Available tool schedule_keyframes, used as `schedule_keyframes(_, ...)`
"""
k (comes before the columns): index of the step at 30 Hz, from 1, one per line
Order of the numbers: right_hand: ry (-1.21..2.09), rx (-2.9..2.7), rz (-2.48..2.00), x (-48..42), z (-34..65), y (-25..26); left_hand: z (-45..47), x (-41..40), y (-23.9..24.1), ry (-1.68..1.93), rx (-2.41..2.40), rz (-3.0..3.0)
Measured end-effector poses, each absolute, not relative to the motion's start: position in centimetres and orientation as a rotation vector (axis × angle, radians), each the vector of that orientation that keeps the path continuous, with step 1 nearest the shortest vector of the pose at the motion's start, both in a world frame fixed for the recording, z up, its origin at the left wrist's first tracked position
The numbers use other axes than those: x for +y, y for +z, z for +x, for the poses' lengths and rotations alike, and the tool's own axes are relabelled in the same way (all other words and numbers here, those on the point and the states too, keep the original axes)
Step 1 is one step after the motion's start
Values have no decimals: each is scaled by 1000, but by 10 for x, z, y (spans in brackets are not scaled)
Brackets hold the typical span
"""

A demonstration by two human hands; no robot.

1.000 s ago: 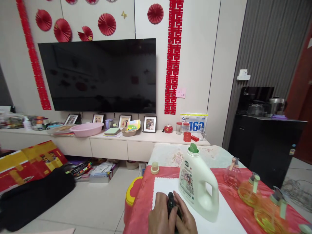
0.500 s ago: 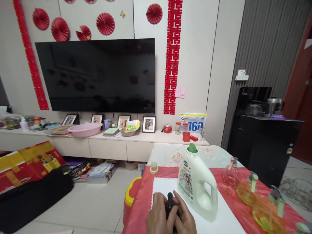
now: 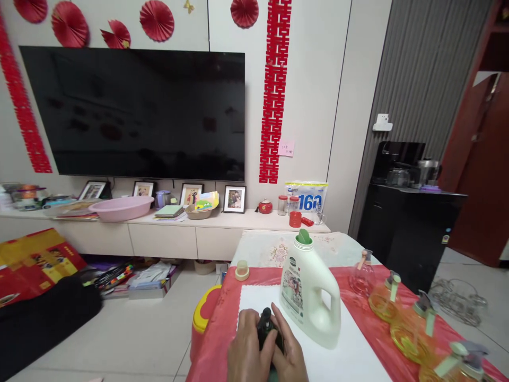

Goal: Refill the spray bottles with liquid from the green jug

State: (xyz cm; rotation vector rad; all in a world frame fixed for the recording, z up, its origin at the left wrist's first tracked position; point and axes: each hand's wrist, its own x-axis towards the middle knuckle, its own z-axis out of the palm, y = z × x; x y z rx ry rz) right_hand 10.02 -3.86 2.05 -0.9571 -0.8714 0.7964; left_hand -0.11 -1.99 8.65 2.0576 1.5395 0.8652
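Note:
At the front of the table, my left hand (image 3: 245, 347) and my right hand (image 3: 289, 353) are both wrapped around a dark pump bottle (image 3: 265, 318). Its black top points up between my fingers; most of its body is hidden by my palms. Just beyond and to the right stands a pale green detergent jug (image 3: 312, 289), uncapped, with a green spout in its neck. It rests on a white sheet (image 3: 254, 297). A cream cap (image 3: 242, 270) lies apart from it, on the left side of the red cloth.
Several glass pump bottles line the table's right side, among them a pink one (image 3: 362, 274) and an amber one (image 3: 385, 298). A red and yellow stool (image 3: 203, 313) touches the left edge. Behind is a low cabinet (image 3: 163, 241) under a television.
The view has turned a little to the right, so everything appears shifted left. Both hands stay around the dark pump bottle, and the jug has not moved on the table.

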Motion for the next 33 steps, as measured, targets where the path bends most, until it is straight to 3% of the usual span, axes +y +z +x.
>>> schedule_keyframes(9,843,-756,-858,-37,95,24,1,-20,73,1118,1476,1875)
schedule_keyframes(33,854,-768,-853,-34,99,17,4,-28,82,1070,1534,1893)
